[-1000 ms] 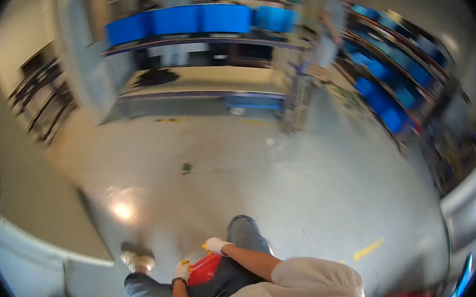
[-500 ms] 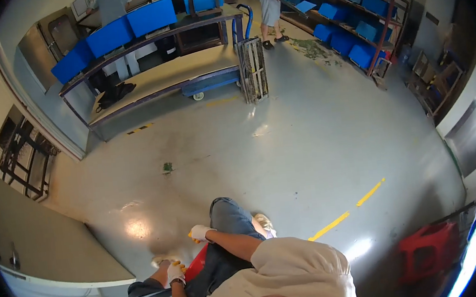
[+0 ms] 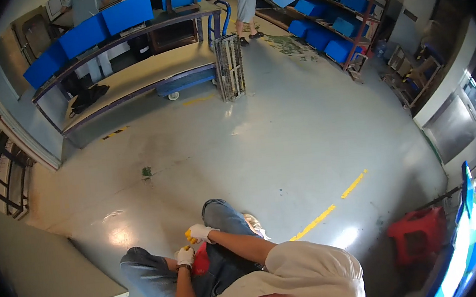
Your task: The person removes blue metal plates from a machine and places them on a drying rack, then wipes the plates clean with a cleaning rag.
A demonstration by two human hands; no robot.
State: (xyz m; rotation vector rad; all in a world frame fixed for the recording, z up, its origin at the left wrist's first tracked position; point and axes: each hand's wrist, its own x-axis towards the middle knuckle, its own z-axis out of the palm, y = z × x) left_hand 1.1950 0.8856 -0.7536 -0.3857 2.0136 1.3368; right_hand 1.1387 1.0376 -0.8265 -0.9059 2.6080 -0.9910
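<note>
Both my hands wear white gloves with yellow on the fingers, and they come close together between my bent knees. My left hand (image 3: 185,256) is lower, its fingers curled near the inside of my left leg. My right hand (image 3: 200,233) is a little above and to the right, beside my right knee, its fingers bent in and pointing left. No object shows in either hand. Between my thighs a red seat edge (image 3: 201,259) shows just beneath the left hand's wrist. The hands look apart by a small gap.
A grey-white counter (image 3: 43,264) stands at my left. Ahead are a long workbench (image 3: 145,77) with blue bins (image 3: 128,15), an upright metal rack (image 3: 230,68) and a blue cart (image 3: 185,81). One person stands behind the bench, another near shelves (image 3: 347,37). A red plastic stool (image 3: 415,234) is at right.
My left hand has risen toward the right hand, and my left knee has swung up and left. The view has turned slightly right.
</note>
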